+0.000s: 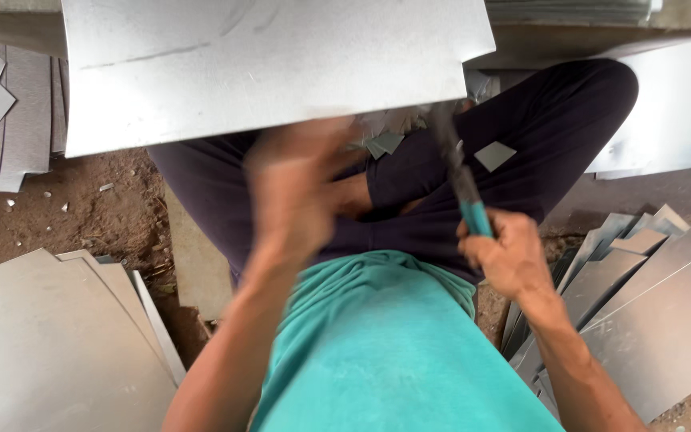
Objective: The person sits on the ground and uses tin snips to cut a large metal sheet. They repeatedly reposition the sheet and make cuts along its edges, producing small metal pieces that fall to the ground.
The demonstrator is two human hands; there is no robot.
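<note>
- Gripping the teal handle of a pair of snips (464, 188), the right hand (505, 256) is closed around it, with the dark blades pointing up to the lower edge of a big metal sheet (265, 68).
- The left hand (297, 188) is blurred, just below that sheet's edge; I cannot tell its grip.
- Stacks of cut sheets (641, 312) lie on the dirt at both sides.

A large metal sheet (265, 64) lies ahead over the knees, sheet stacks (49, 344) on both sides.
</note>
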